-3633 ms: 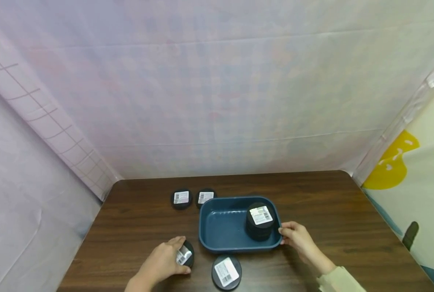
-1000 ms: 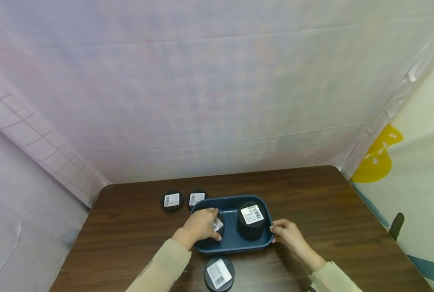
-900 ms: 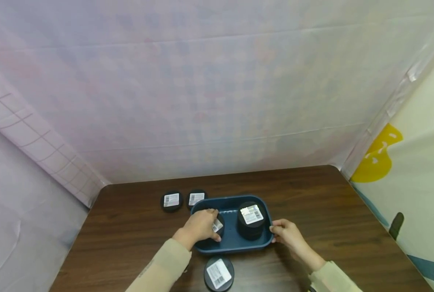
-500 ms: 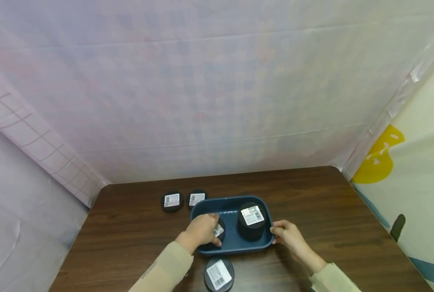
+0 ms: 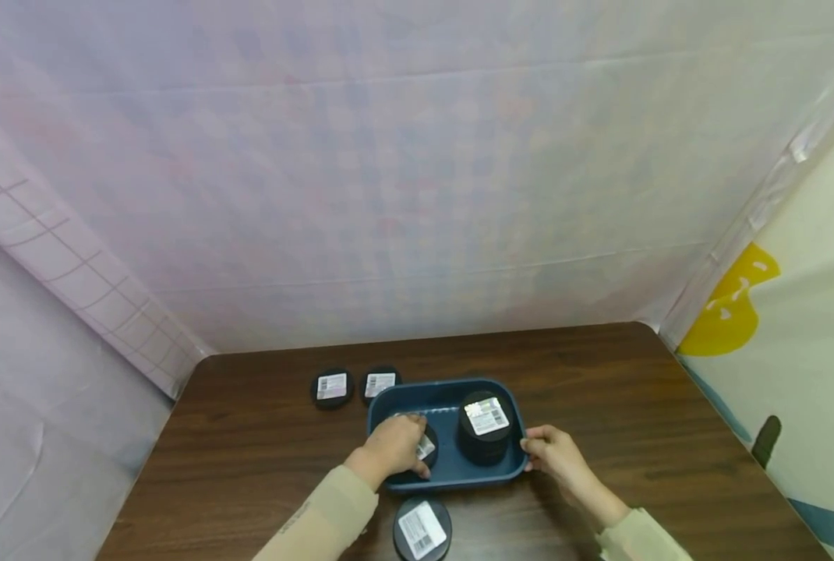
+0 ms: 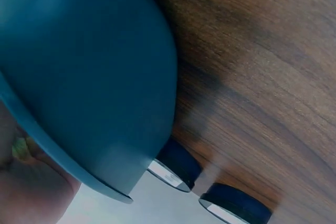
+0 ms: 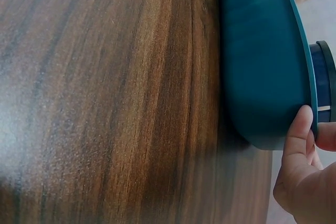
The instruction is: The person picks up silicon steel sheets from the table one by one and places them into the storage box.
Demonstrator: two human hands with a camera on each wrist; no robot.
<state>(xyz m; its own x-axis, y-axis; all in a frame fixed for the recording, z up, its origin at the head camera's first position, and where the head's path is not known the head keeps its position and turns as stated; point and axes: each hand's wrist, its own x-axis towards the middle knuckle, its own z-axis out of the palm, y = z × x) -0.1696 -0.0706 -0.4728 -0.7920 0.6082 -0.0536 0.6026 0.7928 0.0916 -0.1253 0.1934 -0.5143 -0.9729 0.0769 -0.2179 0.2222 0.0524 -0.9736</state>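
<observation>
A dark blue rectangular tray [image 5: 452, 481] sits on the table. My left hand [image 5: 396, 446] reaches over its left end and grips a round black container [image 5: 427, 447] with a white barcode label; the hand hides much of it. A stack of similar black containers [image 5: 485, 446] stands in the tray's right half. At the right end, my right hand [image 5: 554, 455] pinches the tray rim between thumb and fingers, plain also in the right wrist view, where the tray wall [image 7: 262, 66] shows. The left wrist view has the tray's outer side [image 6: 100, 77] with part of the left hand [image 6: 37, 192] behind its rim.
Two labelled black containers, one at the far left [image 5: 331, 388] and one touching or close by the tray's back corner [image 5: 380, 382], lie on the brown wooden table [image 5: 249, 452]. Another black container [image 5: 422, 530] lies in front of the tray. A fabric curtain [image 5: 417, 195] hangs behind.
Since 3.6 s ago my left hand has carried a black container from the table left of the tray into it. Lately it has shifted slightly toward me. The right hand keeps its hold on the rim.
</observation>
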